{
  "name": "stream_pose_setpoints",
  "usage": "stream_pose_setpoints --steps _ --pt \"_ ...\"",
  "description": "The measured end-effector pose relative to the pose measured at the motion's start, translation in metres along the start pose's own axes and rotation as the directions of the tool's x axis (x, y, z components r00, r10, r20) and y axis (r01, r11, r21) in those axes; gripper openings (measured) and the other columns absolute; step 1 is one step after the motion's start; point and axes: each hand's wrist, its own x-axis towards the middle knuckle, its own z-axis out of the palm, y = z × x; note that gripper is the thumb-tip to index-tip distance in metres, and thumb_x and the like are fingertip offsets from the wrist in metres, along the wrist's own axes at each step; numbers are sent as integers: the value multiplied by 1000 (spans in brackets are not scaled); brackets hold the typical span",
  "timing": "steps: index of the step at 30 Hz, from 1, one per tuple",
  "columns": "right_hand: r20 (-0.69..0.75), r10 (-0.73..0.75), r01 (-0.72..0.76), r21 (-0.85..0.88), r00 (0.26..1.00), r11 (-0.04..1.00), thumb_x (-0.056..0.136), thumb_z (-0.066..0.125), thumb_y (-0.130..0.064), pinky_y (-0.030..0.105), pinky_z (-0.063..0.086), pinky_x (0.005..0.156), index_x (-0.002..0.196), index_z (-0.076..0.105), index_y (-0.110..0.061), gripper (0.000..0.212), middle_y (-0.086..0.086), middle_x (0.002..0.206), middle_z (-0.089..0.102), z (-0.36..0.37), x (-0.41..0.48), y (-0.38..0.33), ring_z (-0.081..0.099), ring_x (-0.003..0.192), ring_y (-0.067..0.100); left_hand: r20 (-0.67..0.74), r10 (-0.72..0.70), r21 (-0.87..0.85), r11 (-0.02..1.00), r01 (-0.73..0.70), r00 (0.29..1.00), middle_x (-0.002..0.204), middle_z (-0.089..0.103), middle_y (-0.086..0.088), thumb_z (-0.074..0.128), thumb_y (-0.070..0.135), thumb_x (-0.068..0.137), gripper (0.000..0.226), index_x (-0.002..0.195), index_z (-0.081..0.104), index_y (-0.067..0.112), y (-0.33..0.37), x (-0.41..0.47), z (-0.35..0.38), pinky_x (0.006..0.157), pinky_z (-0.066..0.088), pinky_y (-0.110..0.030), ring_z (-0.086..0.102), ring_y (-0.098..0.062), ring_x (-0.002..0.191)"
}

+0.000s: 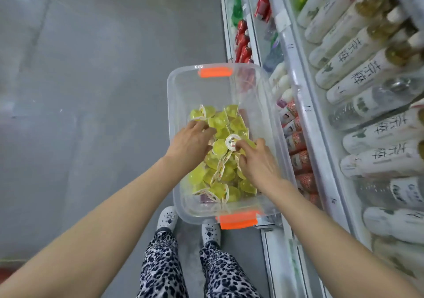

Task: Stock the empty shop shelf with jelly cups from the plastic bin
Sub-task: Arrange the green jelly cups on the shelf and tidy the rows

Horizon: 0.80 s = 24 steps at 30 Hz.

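A clear plastic bin (181, 86) with orange handles stands on the grey floor beside the shop shelves. Its near half holds a heap of several yellow-green jelly cups (218, 171) with white printed lids. Both my hands reach down into the heap. My left hand (190, 146) lies on the cups at the heap's left side, its fingers curled over some of them. My right hand (257, 162) is at the right side, its fingertips curled round a jelly cup (231, 142) that lies lid up. The far half of the bin is bare.
White shop shelves (305, 105) run along the right, packed with white bottles (358, 72), clear bottles and red and green bottles (243, 38) lower down. My feet in white shoes (167, 219) stand just behind the bin. Grey floor (91, 91) stretches to the left.
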Motion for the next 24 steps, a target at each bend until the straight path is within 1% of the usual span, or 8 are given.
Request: stream_pose_setpoints --steps 3,6,8,12,16,19,22,24 --pt "-3 74 -74 59 997 996 90 56 -24 36 49 76 134 42 -33 47 9 111 45 -6 -7 0 55 86 29 125 -50 -1 999 50 991 137 46 -7 60 28 93 51 141 44 18 -7 47 4 99 43 -41 43 -30 125" --pt "-19 127 -127 30 992 991 84 61 -25 36 47 70 131 41 -31 52 8 105 48 -4 -5 -2 56 85 29 227 -54 5 999 54 972 138 46 -13 62 29 93 57 143 40 13 -20 94 22 104 38 -42 43 -35 126" --pt "-54 207 -205 39 977 978 81 62 -25 37 44 68 128 43 -26 50 10 106 50 1 -3 -5 57 87 31 278 -60 65 997 44 959 135 47 -16 61 32 92 56 140 41 11 -30 123 39 104 39 -43 44 -36 125" --pt "-102 309 -302 84 945 950 79 65 -21 39 45 74 124 47 -19 48 12 107 51 14 0 -10 56 92 35 395 -80 149 989 22 915 129 51 -17 65 35 89 53 130 48 7 -38 151 65 95 46 -47 48 -37 122" --pt "-101 375 -357 158 922 921 77 66 -20 39 48 73 127 50 -22 52 12 107 49 20 -2 -13 58 88 36 404 -108 171 984 40 909 134 47 -20 72 28 84 66 136 39 7 -36 157 76 98 44 -51 41 -38 129" --pt "-97 424 -391 244 901 887 79 67 -19 36 47 77 130 51 -24 53 10 109 46 21 -7 -13 57 91 33 409 -91 167 986 24 908 133 48 -20 71 26 84 63 134 39 6 -32 152 73 95 44 -49 37 -37 132" --pt "-109 476 -422 322 873 847 84 66 -24 36 46 81 130 54 -24 48 9 109 47 15 -14 -19 58 95 33 390 27 64 996 -56 921 124 56 -19 69 24 80 52 124 47 6 -27 144 59 88 45 -42 50 -37 120" --pt "-134 509 -435 364 850 823 85 65 -29 38 48 84 131 51 -25 48 9 110 49 8 -20 -26 58 98 33 391 107 -32 994 -103 914 126 54 -18 69 29 81 57 130 49 8 -19 135 42 90 44 -40 52 -36 117"
